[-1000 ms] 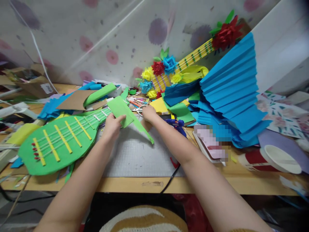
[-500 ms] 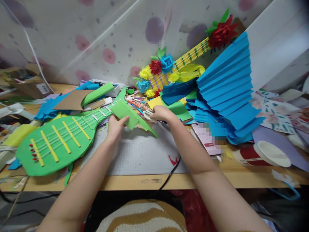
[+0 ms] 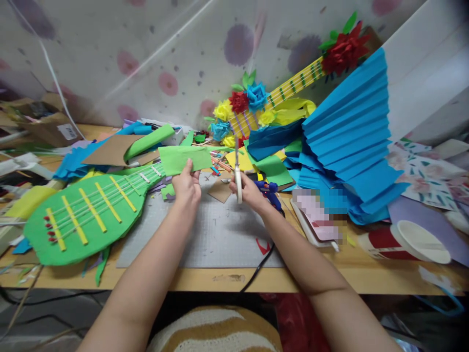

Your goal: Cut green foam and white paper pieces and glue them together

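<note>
My left hand [image 3: 186,185] pinches a sheet of green paper [image 3: 185,159] and holds it up above the grey cutting mat [image 3: 205,234]. My right hand [image 3: 249,190] is closed round the white handles of a pair of scissors [image 3: 237,168], whose blades point up and away, just right of the green sheet. The two hands are close together over the far part of the mat.
A green paper guitar [image 3: 84,212] lies at the left. A big blue pleated fan [image 3: 348,132], a flowered yellow guitar [image 3: 264,105], a blue glue gun [image 3: 269,188], a paper cup [image 3: 406,239] and paper scraps crowd the back and right. A black cord [image 3: 256,269] hangs over the table's front edge.
My right hand picked the scissors out of the clutter and drew them back, blades up. My left hand lifted and turned the green sheet so it faces me flat.
</note>
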`<control>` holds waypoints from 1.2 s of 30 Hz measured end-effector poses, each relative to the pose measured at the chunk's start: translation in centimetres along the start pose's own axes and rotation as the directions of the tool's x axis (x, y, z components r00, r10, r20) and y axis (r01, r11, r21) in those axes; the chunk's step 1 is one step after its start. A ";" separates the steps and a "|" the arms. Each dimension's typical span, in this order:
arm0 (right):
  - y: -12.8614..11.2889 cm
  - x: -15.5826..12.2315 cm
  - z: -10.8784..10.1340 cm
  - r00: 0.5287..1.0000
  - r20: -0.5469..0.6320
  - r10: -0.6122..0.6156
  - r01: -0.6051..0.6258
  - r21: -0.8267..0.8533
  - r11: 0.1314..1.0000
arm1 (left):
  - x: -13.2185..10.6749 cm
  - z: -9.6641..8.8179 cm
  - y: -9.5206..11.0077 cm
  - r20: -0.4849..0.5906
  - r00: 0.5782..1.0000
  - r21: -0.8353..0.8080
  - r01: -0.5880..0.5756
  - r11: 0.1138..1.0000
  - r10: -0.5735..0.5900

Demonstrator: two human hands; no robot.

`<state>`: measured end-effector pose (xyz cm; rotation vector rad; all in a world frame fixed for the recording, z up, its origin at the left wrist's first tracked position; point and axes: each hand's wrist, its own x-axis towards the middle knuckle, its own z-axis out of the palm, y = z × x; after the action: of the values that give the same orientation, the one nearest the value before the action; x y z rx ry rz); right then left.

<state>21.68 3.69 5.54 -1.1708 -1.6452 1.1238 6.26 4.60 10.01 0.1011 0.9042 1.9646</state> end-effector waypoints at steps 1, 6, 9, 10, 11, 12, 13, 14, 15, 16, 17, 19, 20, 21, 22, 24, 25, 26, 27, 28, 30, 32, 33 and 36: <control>0.6 -0.2 0.0 0.999 0.037 0.024 -0.023 -0.020 1.000 | 0.1 0.4 -0.2 -0.028 0.999 -0.010 0.016 1.000 -0.016; 2.3 -1.0 0.5 0.947 0.272 0.173 -0.193 0.048 0.980 | -0.5 1.2 -2.0 -0.041 0.997 -0.029 0.061 0.998 -0.062; 2.1 -1.4 0.4 0.898 0.405 0.174 -0.262 0.175 0.949 | -0.7 0.4 -3.1 -0.055 0.998 -0.005 0.044 0.999 -0.044; 1.9 -1.5 0.3 0.891 0.424 0.163 -0.271 0.209 0.940 | -0.6 -0.1 -3.4 -0.057 0.998 0.020 0.030 0.999 -0.029; 1.8 -1.6 0.2 0.885 0.439 0.155 -0.277 0.230 0.933 | -0.6 -0.6 -3.7 -0.057 0.998 0.053 0.016 0.998 -0.013; 1.7 -1.7 0.0 0.880 0.449 0.155 -0.285 0.238 0.929 | -0.4 -1.1 -4.1 -0.052 0.999 0.091 0.000 0.996 0.005; 1.6 -1.7 0.0 0.876 0.455 0.163 -0.296 0.238 0.925 | -0.3 -1.6 -4.4 -0.046 0.999 0.130 -0.014 0.991 0.020; 1.6 -1.7 -0.1 0.871 0.459 0.177 -0.311 0.235 0.921 | -0.2 -2.1 -4.7 -0.038 0.999 0.166 -0.024 0.986 0.030; 1.6 -1.7 -0.2 0.866 0.461 0.192 -0.325 0.229 0.918 | -0.1 -2.4 -4.9 -0.028 0.999 0.195 -0.030 0.980 0.036; 1.7 -1.7 -0.2 0.863 0.461 0.207 -0.337 0.220 0.916 | 0.0 -2.7 -5.1 -0.022 0.999 0.213 -0.029 0.977 0.034; 1.8 -1.7 -0.2 0.859 0.461 0.221 -0.347 0.209 0.914 | 0.0 -3.0 -5.3 -0.022 0.999 0.221 -0.021 0.975 0.027; 1.8 -1.6 -0.4 0.853 0.469 0.228 -0.346 0.182 0.920 | 0.0 -3.2 -5.4 -0.044 0.999 0.205 0.000 0.979 0.009; 1.8 -1.6 -0.5 0.851 0.475 0.223 -0.334 0.164 0.928 | 0.0 -3.2 -5.4 -0.061 0.998 0.185 0.011 0.983 0.000; 1.8 -1.5 -0.6 0.849 0.482 0.216 -0.319 0.144 0.937 | 0.0 -3.1 -5.4 -0.077 0.997 0.161 0.020 0.987 -0.008; 1.8 -1.5 -0.7 0.848 0.487 0.209 -0.304 0.124 0.945 | 0.0 -3.1 -5.3 -0.084 0.996 0.135 0.026 0.990 -0.015; 1.8 -1.4 -0.9 0.848 0.492 0.199 -0.279 0.094 0.956 | 0.0 -2.9 -5.1 -0.081 0.996 0.095 0.031 0.995 -0.023; 1.8 -1.4 -0.9 0.848 0.492 0.197 -0.272 0.085 0.959 | 0.0 -2.8 -5.1 -0.078 0.997 0.084 0.033 0.996 -0.026; 1.8 -1.4 -0.9 0.848 0.493 0.196 -0.269 0.082 0.960 | -0.1 -2.8 -5.0 -0.075 0.997 0.080 0.032 0.996 -0.026; 1.8 -1.4 -0.9 0.848 0.493 0.196 -0.270 0.083 0.959 | -0.1 -2.7 -5.0 -0.077 0.997 0.082 0.031 0.996 -0.025; 1.8 -1.4 -0.8 0.848 0.492 0.198 -0.275 0.088 0.958 | -0.2 -2.7 -5.1 -0.083 0.996 0.088 0.032 0.996 -0.024; 1.7 -1.4 -0.7 0.848 0.487 0.208 -0.292 0.101 0.951 | -0.4 -2.7 -5.1 -0.095 0.995 0.103 0.035 0.994 -0.025; 1.6 -1.4 -0.7 0.847 0.487 0.212 -0.299 0.107 0.948 | -0.6 -2.6 -5.2 -0.111 0.993 0.129 0.042 0.991 -0.028; 1.6 -1.4 -0.8 0.846 0.489 0.214 -0.299 0.102 0.949 | -0.7 -2.6 -5.2 -0.119 0.992 0.145 0.046 0.988 -0.029; 1.7 -1.5 -1.0 0.835 0.504 0.223 -0.298 0.073 0.952 | -0.8 -2.3 -5.1 -0.133 0.991 0.175 0.048 0.983 -0.025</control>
<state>23.40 2.78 4.05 -1.0902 -1.7604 1.8107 9.44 4.11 5.35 0.0579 1.1589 1.8704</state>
